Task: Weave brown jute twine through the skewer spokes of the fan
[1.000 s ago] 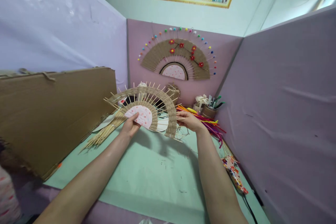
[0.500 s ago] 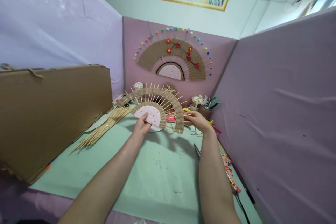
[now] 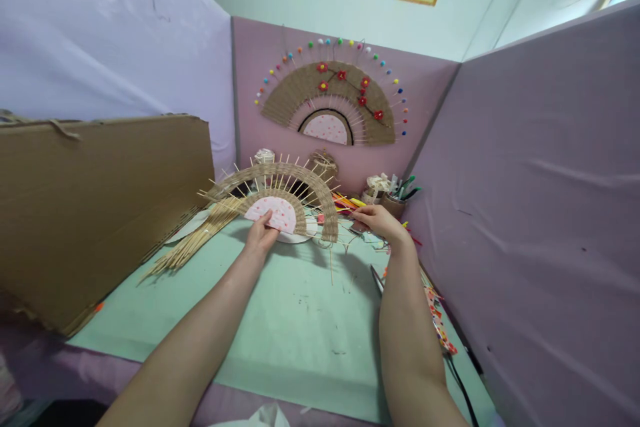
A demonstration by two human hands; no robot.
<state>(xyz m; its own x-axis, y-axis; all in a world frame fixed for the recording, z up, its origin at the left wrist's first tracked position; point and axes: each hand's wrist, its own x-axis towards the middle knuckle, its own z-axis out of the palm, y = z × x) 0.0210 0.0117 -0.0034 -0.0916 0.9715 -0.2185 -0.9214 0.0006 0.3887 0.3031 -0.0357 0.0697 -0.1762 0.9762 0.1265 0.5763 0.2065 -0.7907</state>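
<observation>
Woven tan cord and bare stick tips make up the fan, which is held tilted above the middle of the bench. The left hand has its fingers gripping the lower edge, over the pink dotted patch; a steady hold there, without squeezing, should spare the weave. The right hand has its fingertips drawn together just beyond the fan's right edge; whether they pinch a stick or cord, I cannot tell. Light, even tension seems best on that side, clear of the loose strand hanging below. Left lies a stick bundle, near the cardboard; a larger fan hangs on the far panel.
</observation>
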